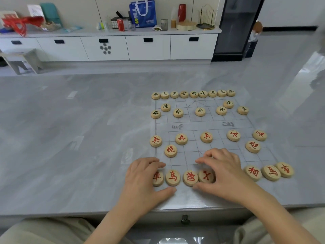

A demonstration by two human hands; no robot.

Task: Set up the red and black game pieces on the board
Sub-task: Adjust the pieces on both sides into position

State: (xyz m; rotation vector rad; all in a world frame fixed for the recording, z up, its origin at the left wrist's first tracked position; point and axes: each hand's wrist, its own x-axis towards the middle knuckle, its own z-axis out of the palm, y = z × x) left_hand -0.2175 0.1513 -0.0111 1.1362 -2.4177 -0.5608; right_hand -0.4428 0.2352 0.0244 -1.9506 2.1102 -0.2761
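Currently the left hand point(146, 180) and right hand point(223, 171) straddle the red back row point(172, 177) at 6 o'clock of the board point(198, 126), fingers behind, thumbs in front; whether either pinches a piece cannot be told. Advised: nudge pieces singly onto intersections, evening the crowded spacing.

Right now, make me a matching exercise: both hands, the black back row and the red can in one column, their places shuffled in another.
Things: 1 left hand; 2 right hand; 3 black back row; 4 red can.
Places: A on the counter; B over the red near row's middle; C along the board's far edge; D at that row's left end.
Pairs: 1-D; 2-B; 3-C; 4-A.
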